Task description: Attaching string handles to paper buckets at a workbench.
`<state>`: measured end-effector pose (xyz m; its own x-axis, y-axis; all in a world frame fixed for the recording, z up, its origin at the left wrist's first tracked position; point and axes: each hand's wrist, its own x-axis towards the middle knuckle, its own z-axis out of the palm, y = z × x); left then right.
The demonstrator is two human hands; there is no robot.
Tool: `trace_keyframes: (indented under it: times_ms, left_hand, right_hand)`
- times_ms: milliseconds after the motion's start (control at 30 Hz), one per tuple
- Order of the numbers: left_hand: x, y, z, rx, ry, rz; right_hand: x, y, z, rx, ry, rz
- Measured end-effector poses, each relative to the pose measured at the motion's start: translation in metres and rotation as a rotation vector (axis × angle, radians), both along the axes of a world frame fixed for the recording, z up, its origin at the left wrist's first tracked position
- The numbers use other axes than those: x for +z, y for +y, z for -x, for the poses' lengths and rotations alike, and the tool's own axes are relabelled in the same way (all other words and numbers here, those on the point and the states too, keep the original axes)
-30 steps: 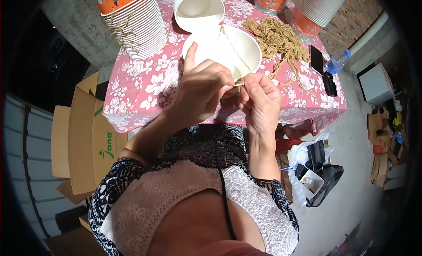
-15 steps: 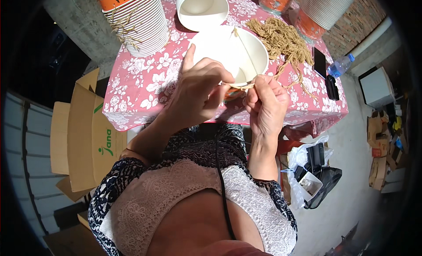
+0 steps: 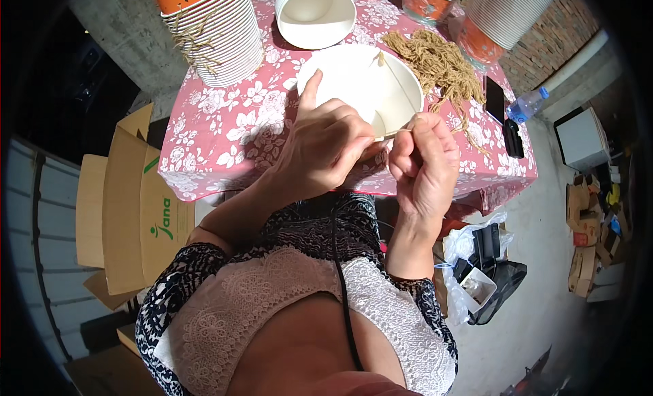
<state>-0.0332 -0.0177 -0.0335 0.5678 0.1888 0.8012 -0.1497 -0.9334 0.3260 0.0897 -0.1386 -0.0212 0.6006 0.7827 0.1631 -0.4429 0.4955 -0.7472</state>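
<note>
A white-lined paper bucket (image 3: 333, 73) leans toward me near the table's front edge, and a thin tan cord shows at its far rim. My left hand (image 3: 325, 147) is at the near rim. Its index finger points up along the bucket's outside left, while thumb and other fingers close on the cord by the rim. To the right, my right hand (image 3: 427, 158) pinches a short stretch of the twine (image 3: 389, 135), which runs between both hands just in front of the rim. The fingers hide most of that twine and any knot.
Behind stands another white bucket (image 3: 316, 18). A tall bucket stack (image 3: 221, 39) with twine ends is at left, and another stack (image 3: 507, 18) at back right. Right of the bucket lie a twine heap (image 3: 439, 66), a phone (image 3: 494, 99), a black case (image 3: 513, 137) and a bottle (image 3: 528, 105).
Both hands and the bucket have shifted slightly right. The right fingers have drawn in on the twine, and less of it shows between the hands.
</note>
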Motion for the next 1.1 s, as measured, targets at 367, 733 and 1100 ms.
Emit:
trace_keyframes:
  times_ms: [367,733,1100]
  left_hand:
    - [0.002,0.004,0.011,-0.057,0.058,0.037]
    - [0.003,0.042,0.029,-0.077,0.112,0.059]
    - [0.002,0.042,0.029,-0.063,0.175,0.014]
  right_hand:
    - [0.023,-0.010,-0.034,-0.026,-0.016,-0.058]
    - [0.016,-0.009,-0.054,0.074,0.036,-0.110]
    - [0.003,-0.010,-0.054,0.039,0.071,-0.111]
